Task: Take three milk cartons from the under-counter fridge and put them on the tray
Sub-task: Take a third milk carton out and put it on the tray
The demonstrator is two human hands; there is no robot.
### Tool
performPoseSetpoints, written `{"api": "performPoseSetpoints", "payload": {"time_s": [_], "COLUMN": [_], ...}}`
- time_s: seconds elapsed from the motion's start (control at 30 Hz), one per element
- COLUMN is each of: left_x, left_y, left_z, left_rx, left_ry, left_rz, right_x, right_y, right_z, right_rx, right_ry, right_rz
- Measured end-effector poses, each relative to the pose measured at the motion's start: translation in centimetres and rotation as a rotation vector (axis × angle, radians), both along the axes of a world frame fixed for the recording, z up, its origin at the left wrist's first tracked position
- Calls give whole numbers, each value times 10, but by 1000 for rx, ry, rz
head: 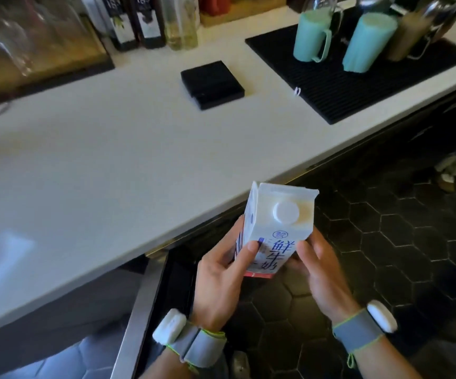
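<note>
A white milk carton point(278, 214) with blue characters and a round white cap is held upright in front of me, just below the counter's front edge. My left hand point(221, 280) grips its left side, thumb across the front. My right hand point(322, 272) cups its right side and bottom. Both wrists wear grey straps with white sensors. The steel fridge door point(139, 310) stands open below the counter, at my left arm; the fridge's inside is hidden. No tray is certain; a black ribbed mat point(344, 88) lies at the counter's back right.
The white counter point(112, 160) spans the view. A small black square block point(212, 84) sits mid-counter. Two teal mugs point(313, 36) and metal jugs stand upside down on the mat. Bottles point(150, 20) and a glass case line the back. Dark hexagon floor tiles point(399, 242) lie to the right.
</note>
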State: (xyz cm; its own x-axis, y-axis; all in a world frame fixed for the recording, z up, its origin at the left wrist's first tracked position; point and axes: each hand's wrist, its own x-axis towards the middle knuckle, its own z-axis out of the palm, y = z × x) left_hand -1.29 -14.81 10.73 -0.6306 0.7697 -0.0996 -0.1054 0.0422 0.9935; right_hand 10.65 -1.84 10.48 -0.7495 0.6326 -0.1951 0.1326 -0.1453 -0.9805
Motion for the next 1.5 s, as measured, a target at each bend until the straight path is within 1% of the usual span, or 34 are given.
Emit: {"api": "performPoseSetpoints", "payload": {"time_s": [0.1,0.17,0.27,0.33,0.37,0.43,0.53,0.67,0.73,0.8,0.83,0.93,1.0,1.03,1.1,1.27,1.5], "left_x": [-17,-21,-24,-27,-30,-34,-50,-72,-84,-104,-124,-145,-178,-183,-225,-304,-384], "left_y": [-33,-38,-79,-96,-112,-124,-156,-195,-212,-242,-271,-297,-334,-339,-377,-446,-492], "left_z": [49,68,110,124,134,142,161,179,184,183,177,173,164,164,158,146,120], "left_rx": [23,30,64,98,94,88,164,158,123,97,83,66,39,34,24,1,-35], "left_ry": [27,11,20,8,32,30,-3,79,105,115,121,121,126,119,117,60,35], "left_rz": [110,114,208,246,267,289,337,426,449,501,510,546,538,554,533,528,606], "right_x": [-25,-34,-53,-62,-71,-81,-108,-147,-163,-187,-211,-232,-266,-269,-308,-385,-468], "right_y": [-19,-22,-52,-65,-76,-88,-116,-150,-165,-192,-218,-246,-284,-291,-329,-400,-452], "right_z": [46,67,108,124,132,142,163,176,176,177,175,173,165,165,157,147,134], "right_rx": [25,38,51,62,75,73,81,112,117,134,141,134,141,144,141,110,95], "right_ry": [49,80,116,136,134,139,160,150,166,162,161,161,158,146,132,97,75], "right_rz": [83,123,211,240,288,314,385,450,478,531,543,570,548,545,522,483,502]}}
